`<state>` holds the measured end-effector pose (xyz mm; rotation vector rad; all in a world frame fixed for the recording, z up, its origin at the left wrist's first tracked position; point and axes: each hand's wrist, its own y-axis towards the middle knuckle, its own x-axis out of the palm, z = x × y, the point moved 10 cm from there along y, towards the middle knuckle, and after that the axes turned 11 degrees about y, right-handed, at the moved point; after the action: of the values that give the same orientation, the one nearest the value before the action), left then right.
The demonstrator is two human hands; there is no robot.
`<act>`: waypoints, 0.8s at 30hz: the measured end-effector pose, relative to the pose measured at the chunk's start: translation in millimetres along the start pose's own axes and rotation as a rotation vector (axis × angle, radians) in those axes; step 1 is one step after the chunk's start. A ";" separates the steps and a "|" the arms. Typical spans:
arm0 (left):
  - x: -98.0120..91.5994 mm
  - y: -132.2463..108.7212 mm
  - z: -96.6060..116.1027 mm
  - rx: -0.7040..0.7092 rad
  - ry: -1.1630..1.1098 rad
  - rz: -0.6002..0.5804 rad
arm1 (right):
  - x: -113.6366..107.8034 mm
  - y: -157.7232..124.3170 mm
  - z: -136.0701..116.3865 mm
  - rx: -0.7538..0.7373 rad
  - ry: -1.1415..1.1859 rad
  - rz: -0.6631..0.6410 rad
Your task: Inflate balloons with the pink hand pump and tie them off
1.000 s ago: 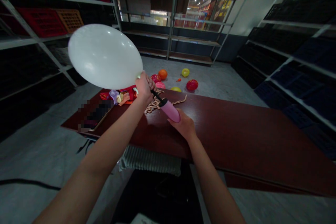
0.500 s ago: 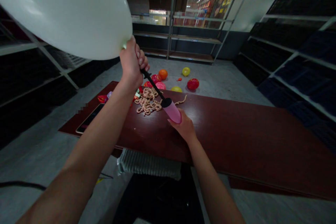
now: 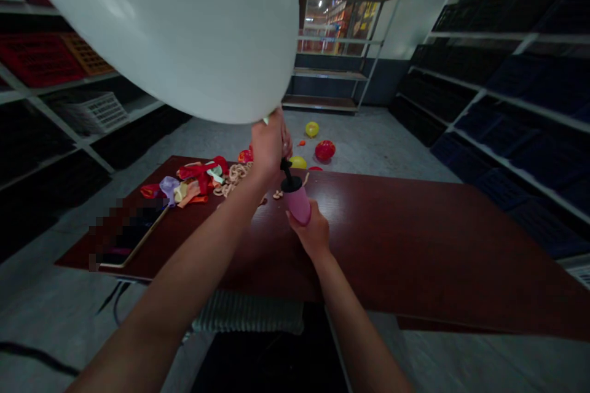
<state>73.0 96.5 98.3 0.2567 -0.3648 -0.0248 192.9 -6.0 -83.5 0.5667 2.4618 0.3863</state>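
A large white balloon (image 3: 184, 24) fills the upper left of the view. My left hand (image 3: 270, 144) is closed round its neck where it sits on the black nozzle of a pink hand pump (image 3: 295, 199). My right hand (image 3: 312, 234) grips the pump's pink barrel from below, just above the dark red table (image 3: 415, 239). The black rod between the two hands shows only a short length.
A heap of flat coloured balloons (image 3: 191, 179) and pale bands (image 3: 233, 175) lies on the table's far left, next to a flat device (image 3: 131, 239). Inflated balloons (image 3: 324, 149) lie on the floor beyond. Shelving racks stand on both sides and at the back.
The balloon has grown much larger and now covers the upper left. My left hand came back down toward the barrel, so the pump rod is pushed in.
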 end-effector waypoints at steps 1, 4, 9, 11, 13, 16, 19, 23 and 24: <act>3.4 -4.1 -15.7 -0.038 -0.017 -0.006 | -1.7 -0.4 0.4 0.005 -0.007 0.016; 5.6 -12.3 -50.3 -0.125 -0.083 0.004 | -4.8 -1.3 1.3 0.018 -0.032 0.037; -13.0 -12.8 -58.3 -0.158 -0.074 0.043 | -6.9 -1.6 -6.0 -0.055 -0.118 0.058; -28.8 -12.3 -55.9 -0.168 -0.065 0.087 | -6.4 -2.1 -12.6 -0.118 -0.159 0.073; -47.5 -12.6 -54.0 -0.178 -0.074 0.139 | -3.3 -3.2 -19.7 -0.181 -0.197 0.069; -76.5 -13.8 -52.6 -0.202 -0.112 0.206 | 6.8 -5.6 -29.4 -0.263 -0.248 0.012; -105.8 -13.7 -49.2 -0.219 -0.176 0.286 | 17.4 -8.1 -33.9 -0.303 -0.296 -0.061; -139.4 -5.9 -37.7 -0.222 -0.239 0.353 | 25.6 -10.8 -35.7 -0.331 -0.338 -0.122; -147.1 -2.6 -33.1 -0.217 -0.252 0.362 | 26.9 -11.2 -36.1 -0.338 -0.339 -0.132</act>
<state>-52.5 112.3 16.3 -0.0313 -0.6502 0.2607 148.0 -8.1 -72.0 0.2960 2.0381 0.5852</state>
